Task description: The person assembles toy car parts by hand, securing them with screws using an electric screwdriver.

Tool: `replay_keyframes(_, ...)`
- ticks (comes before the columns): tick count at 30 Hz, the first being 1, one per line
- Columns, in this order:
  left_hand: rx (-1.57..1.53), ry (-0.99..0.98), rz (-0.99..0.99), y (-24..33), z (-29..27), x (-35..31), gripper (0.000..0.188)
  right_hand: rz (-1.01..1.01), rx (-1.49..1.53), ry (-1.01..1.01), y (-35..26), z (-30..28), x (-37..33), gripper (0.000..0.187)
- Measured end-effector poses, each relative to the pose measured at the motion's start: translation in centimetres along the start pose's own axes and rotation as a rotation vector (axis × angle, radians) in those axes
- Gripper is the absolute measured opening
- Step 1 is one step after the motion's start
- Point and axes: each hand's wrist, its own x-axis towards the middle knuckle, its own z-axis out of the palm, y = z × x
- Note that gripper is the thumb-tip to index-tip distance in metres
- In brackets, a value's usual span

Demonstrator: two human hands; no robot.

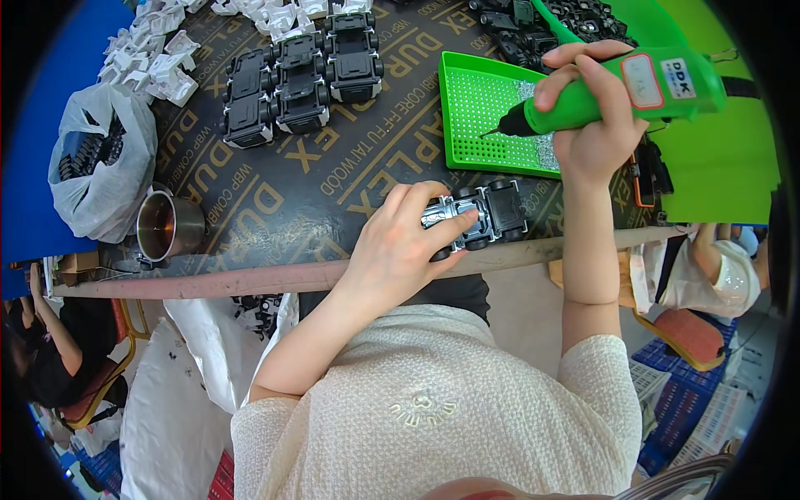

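Observation:
My left hand (398, 242) is closed round a small toy truck (506, 212) with black wheels and silvery-white and black body parts, near the table's front edge. The thumb lies across its top. Wrapped in my right hand (604, 125) is a green electric screwdriver (704, 85). Its black nose and thin bit point left, over a bright green perforated tray (447, 108). Tiny silvery screws (546, 154) lie along the tray's right side. Whether the bit touches the tray or carries a screw I cannot tell.
Several black-and-white toy truck bodies (300, 79) stand in rows at the back, beside white plastic parts (162, 62). A plastic bag (125, 187) of black parts and a metal mug (167, 229) are at left. Black parts (508, 29) lie behind the tray. Other people sit at both sides.

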Motion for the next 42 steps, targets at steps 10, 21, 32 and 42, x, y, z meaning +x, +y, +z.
replay_keyframes(10,-0.007,-0.011,-0.007,0.1,-0.1,0.0,0.046,-0.068,-0.056,-0.010,1.0,0.5,0.0,0.014)
replay_keyframes(21,-0.008,-0.009,-0.008,0.1,-0.1,0.1,0.045,-0.084,-0.050,-0.028,1.1,0.5,0.0,0.012)
replay_keyframes(32,-0.002,-0.014,-0.016,0.1,0.0,-0.1,0.046,-0.069,-0.114,-0.032,0.6,0.8,-0.1,0.015)
replay_keyframes(42,0.028,-0.041,-0.010,0.2,-0.3,0.1,0.042,0.045,0.126,-0.258,-8.6,0.9,-4.7,0.027)
